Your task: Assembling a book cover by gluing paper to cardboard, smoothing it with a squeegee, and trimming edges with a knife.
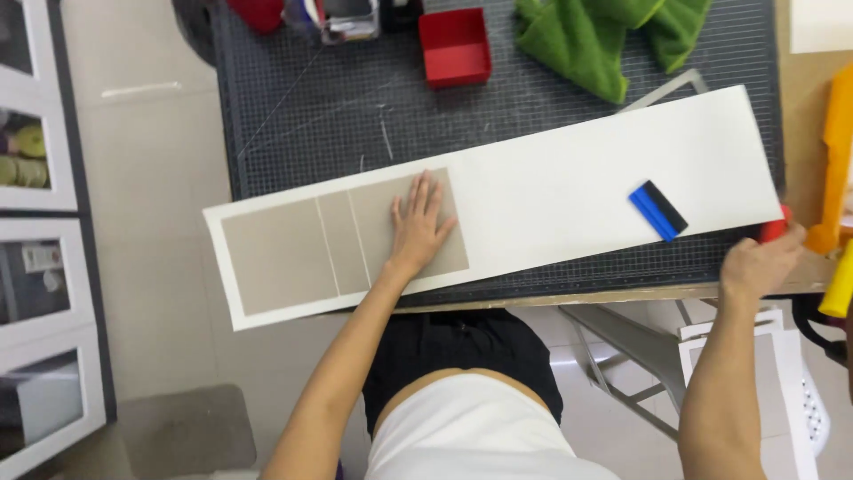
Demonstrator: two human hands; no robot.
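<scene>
On one white sheet (pixel 569 187), three grey boards (pixel 342 244), left hand (pixel 419 222), one blue squeegee (pixel 658 212)

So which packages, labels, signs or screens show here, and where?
No screens or signs show.
Red box: open, square, at the mat's far edge.
Clear container: left of it, its label too blurred to describe.
Shelf items: far left behind white frames, pale and blurred.

The left hand (pixel 420 222) presses flat on grey boards (pixel 342 242) lying on a long white sheet (pixel 551 187). The right hand (pixel 760 265) grips something red (pixel 775 228) beside a blue scraper (pixel 658 212).
</scene>
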